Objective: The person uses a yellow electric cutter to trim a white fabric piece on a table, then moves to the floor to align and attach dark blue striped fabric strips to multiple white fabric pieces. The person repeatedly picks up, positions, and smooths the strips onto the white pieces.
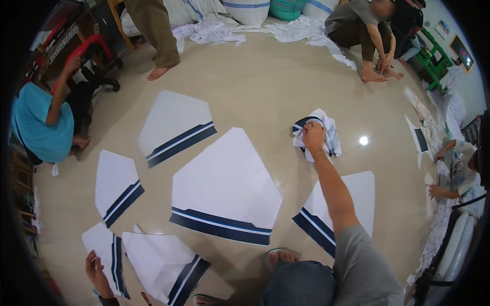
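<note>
In my right hand (314, 136), stretched far forward, is a crumpled white cloth (331, 133) with a navy edge, its fingers closed on it near the floor. Low at the left, my left hand (95, 270) has its fingers loosely curled and apart, beside a white panel (99, 239) with a navy band; no held thing shows. Similar flat panels lie spread around: a large one (227, 183) in the middle, others at the upper left (176, 120), left (116, 176) and lower left (158, 255), and one (360, 196) partly under my right forearm.
A person in a blue shirt (43, 122) sits at the left, near a red-and-black chair (97, 51). Another person stands (158, 30) at the back. Someone crouches (357, 30) at the far right. White sacks (247, 11) and loose cloth (306, 30) line the back.
</note>
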A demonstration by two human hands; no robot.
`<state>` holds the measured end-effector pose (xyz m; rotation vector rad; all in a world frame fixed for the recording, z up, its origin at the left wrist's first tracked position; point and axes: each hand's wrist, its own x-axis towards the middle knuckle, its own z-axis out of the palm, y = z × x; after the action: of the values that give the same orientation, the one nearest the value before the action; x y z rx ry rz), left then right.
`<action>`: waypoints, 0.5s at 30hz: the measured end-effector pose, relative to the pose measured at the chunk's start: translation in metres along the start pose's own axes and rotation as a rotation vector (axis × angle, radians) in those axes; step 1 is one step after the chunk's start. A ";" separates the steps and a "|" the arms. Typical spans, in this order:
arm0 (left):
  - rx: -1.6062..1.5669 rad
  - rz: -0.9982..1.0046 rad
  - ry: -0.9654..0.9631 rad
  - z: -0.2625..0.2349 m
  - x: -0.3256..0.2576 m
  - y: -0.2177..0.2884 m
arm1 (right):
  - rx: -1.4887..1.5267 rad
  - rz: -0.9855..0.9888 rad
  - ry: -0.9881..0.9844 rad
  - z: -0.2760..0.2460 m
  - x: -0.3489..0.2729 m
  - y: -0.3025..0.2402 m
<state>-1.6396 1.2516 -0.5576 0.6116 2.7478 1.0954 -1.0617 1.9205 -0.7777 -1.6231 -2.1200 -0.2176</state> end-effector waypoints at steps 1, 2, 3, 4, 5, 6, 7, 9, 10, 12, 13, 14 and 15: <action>-0.039 0.045 -0.027 0.005 -0.005 0.035 | 0.099 -0.049 0.028 -0.003 0.000 -0.011; -0.068 0.131 -0.073 0.018 -0.004 0.063 | 0.182 -0.108 0.082 -0.013 0.016 -0.019; -0.090 0.213 -0.126 0.029 -0.006 0.090 | 0.262 -0.166 0.127 -0.028 0.027 -0.026; -0.107 0.273 -0.179 0.043 -0.011 0.119 | 0.343 -0.258 0.195 -0.050 0.032 -0.043; -0.122 0.331 -0.234 0.059 -0.018 0.148 | 0.563 -0.141 0.044 -0.074 0.035 -0.061; -0.116 0.377 -0.307 0.073 -0.024 0.176 | 0.783 -0.025 -0.117 -0.100 0.036 -0.081; -0.107 0.422 -0.380 0.089 -0.029 0.204 | 0.998 0.089 -0.285 -0.122 0.036 -0.100; -0.117 0.506 -0.491 0.130 -0.040 0.250 | 1.224 -0.006 -0.320 -0.165 0.037 -0.133; -0.101 0.591 -0.515 0.151 -0.043 0.265 | 1.329 -0.022 -0.378 -0.193 0.035 -0.154; -0.111 0.657 -0.625 0.188 -0.063 0.316 | 1.561 -0.062 -0.497 -0.237 0.028 -0.188; -0.134 0.700 -0.643 0.207 -0.072 0.333 | 1.693 -0.089 -0.562 -0.254 0.023 -0.204; -0.169 0.763 -0.655 0.222 -0.081 0.352 | 1.820 -0.113 -0.631 -0.267 0.020 -0.213; -0.197 0.796 -0.671 0.230 -0.092 0.367 | 1.819 -0.119 -0.697 -0.281 0.019 -0.220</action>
<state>-1.3787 1.6004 -0.4787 1.7370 1.8028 0.9817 -1.2005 1.7627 -0.4884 -0.3566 -1.5279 1.8453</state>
